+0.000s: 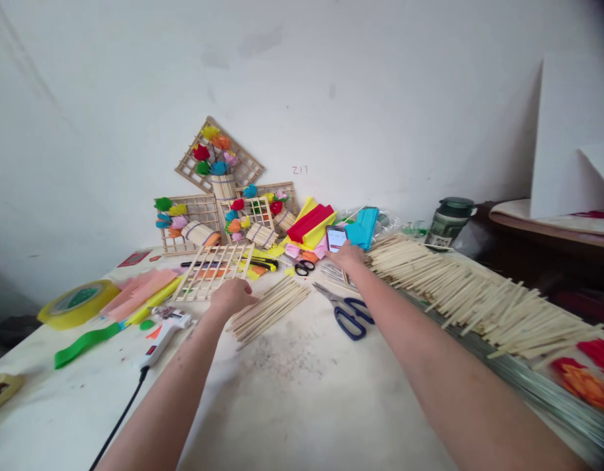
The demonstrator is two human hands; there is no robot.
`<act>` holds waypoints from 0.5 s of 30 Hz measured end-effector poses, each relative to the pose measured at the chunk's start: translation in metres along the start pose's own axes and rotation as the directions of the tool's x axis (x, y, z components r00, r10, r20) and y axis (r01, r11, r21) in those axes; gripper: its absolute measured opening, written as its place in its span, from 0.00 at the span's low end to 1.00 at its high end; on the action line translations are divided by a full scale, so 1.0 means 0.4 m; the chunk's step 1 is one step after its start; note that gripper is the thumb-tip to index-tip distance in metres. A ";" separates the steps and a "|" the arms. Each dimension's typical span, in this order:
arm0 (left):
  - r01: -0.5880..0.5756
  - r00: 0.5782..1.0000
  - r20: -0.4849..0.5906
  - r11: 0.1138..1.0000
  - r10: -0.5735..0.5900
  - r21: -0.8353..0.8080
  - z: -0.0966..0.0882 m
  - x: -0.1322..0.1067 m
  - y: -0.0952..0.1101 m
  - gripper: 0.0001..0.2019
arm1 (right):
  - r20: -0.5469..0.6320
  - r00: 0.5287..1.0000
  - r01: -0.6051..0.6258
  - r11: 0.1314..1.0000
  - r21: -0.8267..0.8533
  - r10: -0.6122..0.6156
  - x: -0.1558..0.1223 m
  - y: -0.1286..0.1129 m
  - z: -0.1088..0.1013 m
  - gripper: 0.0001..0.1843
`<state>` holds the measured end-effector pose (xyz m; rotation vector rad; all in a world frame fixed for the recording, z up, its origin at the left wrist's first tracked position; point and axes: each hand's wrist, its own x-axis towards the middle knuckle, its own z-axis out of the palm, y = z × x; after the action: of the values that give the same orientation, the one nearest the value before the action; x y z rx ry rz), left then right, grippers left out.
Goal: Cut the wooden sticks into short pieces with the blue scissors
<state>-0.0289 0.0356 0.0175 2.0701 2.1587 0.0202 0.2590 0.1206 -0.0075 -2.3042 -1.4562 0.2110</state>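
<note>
My left hand is over the near right edge of a lattice of pale wooden sticks; its fingers curl away from me and are mostly hidden. A bundle of loose sticks lies just to its right, on the table. My right hand reaches forward to a phone with a lit screen. Its thumb and fingers are apart at the phone's lower edge, with no grip visible. Below this hand lie large blue-handled scissors, blades partly open. Smaller black-handled scissors are farther left.
Lattice panels with paper flowers lean on the wall. A long pile of sticks and a green jar stand right. Yellow tape, green ribbon and a glue gun with a black cord lie left.
</note>
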 end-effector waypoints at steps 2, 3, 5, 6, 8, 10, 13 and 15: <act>0.003 1.000 -0.026 1.000 -0.003 -0.008 -0.003 -0.003 0.000 0.19 | -0.009 1.000 -0.013 0.999 -0.043 0.012 0.020 -0.006 0.007 0.44; 0.000 0.999 -0.037 1.000 -0.001 -0.016 -0.003 -0.004 0.000 0.19 | -0.001 1.000 -0.017 0.998 -0.056 0.017 0.029 -0.009 0.011 0.44; -0.008 0.998 -0.059 0.999 0.006 -0.033 -0.003 -0.006 0.001 0.20 | 0.002 0.999 -0.036 0.997 -0.074 0.036 0.045 -0.015 0.016 0.44; -0.010 0.998 -0.070 0.999 0.008 -0.038 -0.003 -0.008 0.004 0.20 | -0.002 0.999 -0.046 0.996 -0.082 0.046 0.050 -0.018 0.018 0.44; -0.016 0.996 -0.085 0.999 0.012 -0.045 -0.003 -0.012 0.011 0.20 | -0.012 0.998 -0.062 0.994 -0.095 0.061 0.057 -0.022 0.020 0.45; -0.030 0.996 -0.091 0.998 0.025 -0.053 -0.005 -0.016 0.022 0.20 | -0.017 0.998 -0.069 0.992 -0.102 0.067 0.059 -0.027 0.020 0.47; -0.036 0.995 -0.093 0.997 0.029 -0.071 -0.006 -0.020 0.040 0.21 | -0.007 0.997 -0.074 0.993 -0.096 0.074 0.059 -0.034 0.016 0.47; -0.031 0.996 -0.091 0.996 0.023 -0.089 -0.006 -0.022 0.050 0.21 | 0.008 0.996 -0.087 0.993 -0.077 0.088 0.061 -0.038 0.014 0.45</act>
<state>-0.0091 0.0280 0.0228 2.0860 2.1370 0.2136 0.2555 0.1496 -0.0041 -2.4346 -1.3922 0.1975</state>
